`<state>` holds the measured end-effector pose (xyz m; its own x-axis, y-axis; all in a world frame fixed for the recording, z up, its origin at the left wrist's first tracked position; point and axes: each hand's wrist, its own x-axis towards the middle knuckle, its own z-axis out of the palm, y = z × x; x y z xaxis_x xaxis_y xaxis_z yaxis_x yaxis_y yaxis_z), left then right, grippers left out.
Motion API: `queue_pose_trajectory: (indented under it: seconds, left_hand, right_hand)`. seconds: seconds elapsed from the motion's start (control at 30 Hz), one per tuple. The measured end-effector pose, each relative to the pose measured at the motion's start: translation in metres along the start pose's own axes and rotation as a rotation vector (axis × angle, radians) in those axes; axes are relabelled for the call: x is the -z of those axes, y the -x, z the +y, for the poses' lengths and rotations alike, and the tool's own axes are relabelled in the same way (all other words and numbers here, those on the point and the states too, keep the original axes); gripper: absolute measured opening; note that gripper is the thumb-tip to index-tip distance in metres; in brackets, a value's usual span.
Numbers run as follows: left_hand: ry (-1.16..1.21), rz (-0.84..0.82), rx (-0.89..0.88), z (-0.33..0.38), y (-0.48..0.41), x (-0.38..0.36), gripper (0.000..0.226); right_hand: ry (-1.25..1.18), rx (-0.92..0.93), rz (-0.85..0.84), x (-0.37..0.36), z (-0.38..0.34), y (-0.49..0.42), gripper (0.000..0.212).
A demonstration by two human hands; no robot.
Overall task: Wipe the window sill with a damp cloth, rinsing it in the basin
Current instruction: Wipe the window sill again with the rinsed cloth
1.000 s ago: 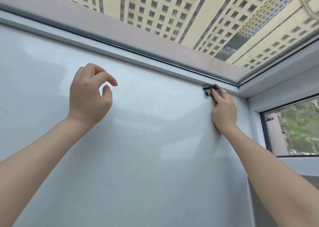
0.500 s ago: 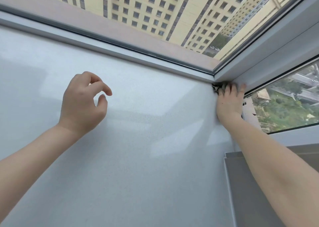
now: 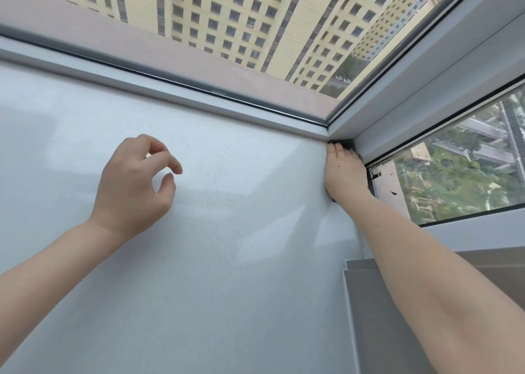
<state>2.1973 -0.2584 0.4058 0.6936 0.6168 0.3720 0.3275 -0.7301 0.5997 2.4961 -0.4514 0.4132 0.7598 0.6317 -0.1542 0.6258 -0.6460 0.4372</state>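
Observation:
The white speckled window sill fills most of the view. My right hand lies flat in the sill's far right corner, its straight fingers pressing a dark cloth against the window frame. Most of the cloth is hidden under the hand; only dark edges show at the fingertips and beside the wrist. My left hand hovers over the middle of the sill, fingers loosely curled, holding nothing. No basin is in view.
The front window frame runs along the sill's far edge and meets the side window at the corner. A grey ledge drops away beyond the sill's right edge.
My right hand slid the cloth rightward along the frame into the corner and flattened over it. The view turned right. My left hand kept its pose.

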Motion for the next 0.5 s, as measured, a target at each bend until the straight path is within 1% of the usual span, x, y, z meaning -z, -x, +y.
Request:
queue_pose_trajectory:
  seconds: [0.1,0.2,0.27,0.4,0.5]
  left_hand:
    - [-0.009,-0.013,-0.035,0.002,0.002,-0.002,0.015]
    - [-0.007,-0.039,-0.050,-0.001,0.005,-0.006,0.015]
    - [0.011,-0.042,-0.045,0.000,0.007,-0.007,0.017]
    - [0.062,-0.041,-0.058,0.008,0.012,-0.002,0.022]
    - [0.082,-0.034,-0.076,0.013,0.017,0.013,0.024]
  right_hand:
    - [0.074,-0.053,0.010,0.005,-0.004,-0.002,0.047]
    - [0.112,-0.046,-0.003,0.013,-0.004,-0.003,0.040]
    - [0.088,-0.069,-0.033,0.020,-0.003,-0.002,0.035]
    - [0.052,-0.174,-0.129,0.029,-0.011,0.012,0.033]
    - [0.057,-0.182,-0.176,0.030,-0.013,0.034,0.030]
